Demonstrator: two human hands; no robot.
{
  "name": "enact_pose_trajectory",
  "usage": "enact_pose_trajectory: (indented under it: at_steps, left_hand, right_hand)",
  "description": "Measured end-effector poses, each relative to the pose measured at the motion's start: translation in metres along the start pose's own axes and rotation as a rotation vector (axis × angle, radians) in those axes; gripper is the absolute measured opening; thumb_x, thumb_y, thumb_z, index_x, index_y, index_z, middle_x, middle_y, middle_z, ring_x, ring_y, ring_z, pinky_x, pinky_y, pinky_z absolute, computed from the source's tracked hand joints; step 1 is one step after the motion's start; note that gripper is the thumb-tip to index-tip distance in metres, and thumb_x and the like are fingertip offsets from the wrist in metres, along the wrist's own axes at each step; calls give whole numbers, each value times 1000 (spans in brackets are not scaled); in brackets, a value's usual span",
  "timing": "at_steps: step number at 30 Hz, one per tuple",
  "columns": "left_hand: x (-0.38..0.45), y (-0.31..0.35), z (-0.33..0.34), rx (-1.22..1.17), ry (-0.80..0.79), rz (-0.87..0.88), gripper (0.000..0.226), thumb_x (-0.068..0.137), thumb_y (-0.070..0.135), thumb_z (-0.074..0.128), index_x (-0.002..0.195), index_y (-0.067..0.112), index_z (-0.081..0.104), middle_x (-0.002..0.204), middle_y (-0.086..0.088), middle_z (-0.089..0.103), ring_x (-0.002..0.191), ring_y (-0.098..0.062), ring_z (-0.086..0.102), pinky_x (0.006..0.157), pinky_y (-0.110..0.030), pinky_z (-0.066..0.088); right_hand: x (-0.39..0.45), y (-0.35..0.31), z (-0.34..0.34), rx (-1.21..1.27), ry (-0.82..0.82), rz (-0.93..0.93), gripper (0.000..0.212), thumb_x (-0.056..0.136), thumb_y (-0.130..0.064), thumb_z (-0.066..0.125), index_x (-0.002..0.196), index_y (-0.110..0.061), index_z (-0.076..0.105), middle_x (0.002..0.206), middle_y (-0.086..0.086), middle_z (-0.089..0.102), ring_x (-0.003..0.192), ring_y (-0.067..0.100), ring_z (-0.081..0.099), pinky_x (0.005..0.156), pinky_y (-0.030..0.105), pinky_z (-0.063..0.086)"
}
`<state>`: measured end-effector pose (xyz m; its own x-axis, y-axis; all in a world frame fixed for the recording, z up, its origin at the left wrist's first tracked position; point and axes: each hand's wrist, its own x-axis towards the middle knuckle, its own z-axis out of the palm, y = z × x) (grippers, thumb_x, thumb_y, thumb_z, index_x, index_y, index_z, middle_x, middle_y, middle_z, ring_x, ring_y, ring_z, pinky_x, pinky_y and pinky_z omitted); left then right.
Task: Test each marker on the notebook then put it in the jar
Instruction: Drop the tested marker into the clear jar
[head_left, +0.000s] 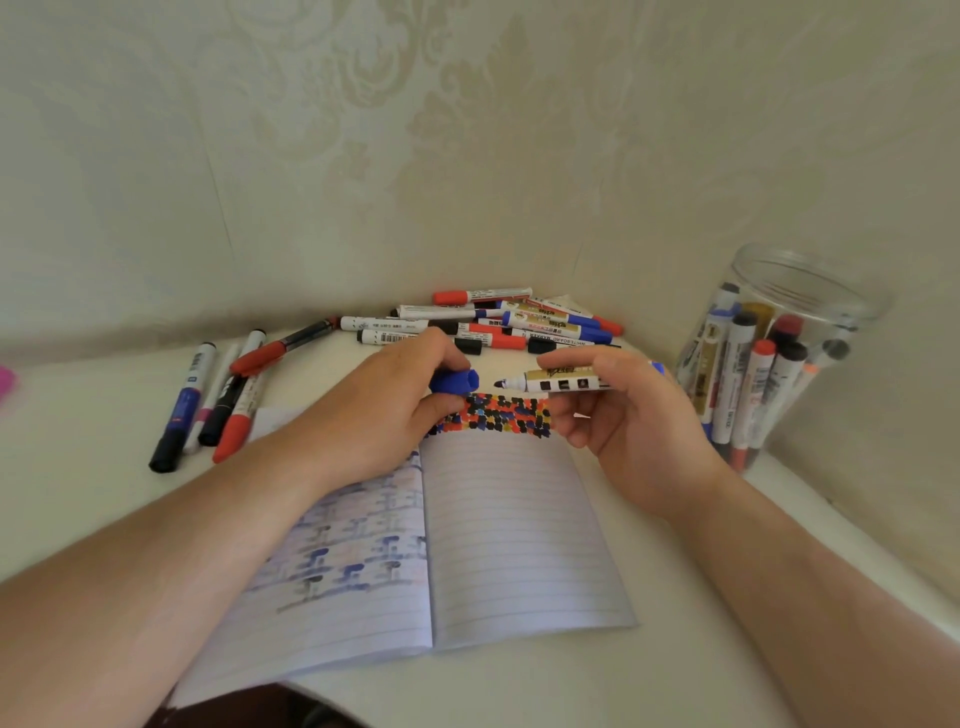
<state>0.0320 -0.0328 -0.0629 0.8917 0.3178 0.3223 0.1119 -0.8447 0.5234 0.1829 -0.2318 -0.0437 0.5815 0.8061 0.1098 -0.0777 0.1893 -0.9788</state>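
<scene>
Centre frame, the right hand (618, 410) pinches a light, rigid gold-labelled uncapped marker (561, 383) mid-barrel — best hold there; the left hand (384, 400) grips its smooth blue plastic cap (453, 382).

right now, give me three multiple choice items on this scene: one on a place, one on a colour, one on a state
1. Where is the jar?
A. right of the notebook
B. on the notebook
C. left of it

2. What colour is the cap in the left hand?
A. red
B. blue
C. black

3. The marker in the right hand is:
A. capped
B. uncapped
C. in the jar

Answers: 1 A, it stands at the table's right edge. 2 B, the fingers pinch a blue cap. 3 B, its dark tip is bare.
</scene>
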Motion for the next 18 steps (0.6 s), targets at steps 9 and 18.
enact_pose_trajectory:
  at_steps: [9, 18]
  left_hand:
    - [0, 2, 0, 27, -9, 31, 23, 97, 31, 68, 116, 35, 54, 112, 19, 60, 102, -3, 53, 76, -13, 41]
    - [-4, 13, -1, -62, 18, 130, 42, 73, 35, 92, 106, 40, 67, 103, 16, 66, 89, -7, 65, 79, -21, 51]
  right_hand:
    - [0, 3, 4, -94, 5, 11, 7, 89, -21, 57, 92, -17, 52, 85, 21, 72, 62, 25, 60, 53, 31, 46]
    - [9, 7, -3, -218, 204, -89, 29, 94, -20, 76, 119, -22, 62, 74, 11, 68, 69, 22, 66, 62, 28, 54]
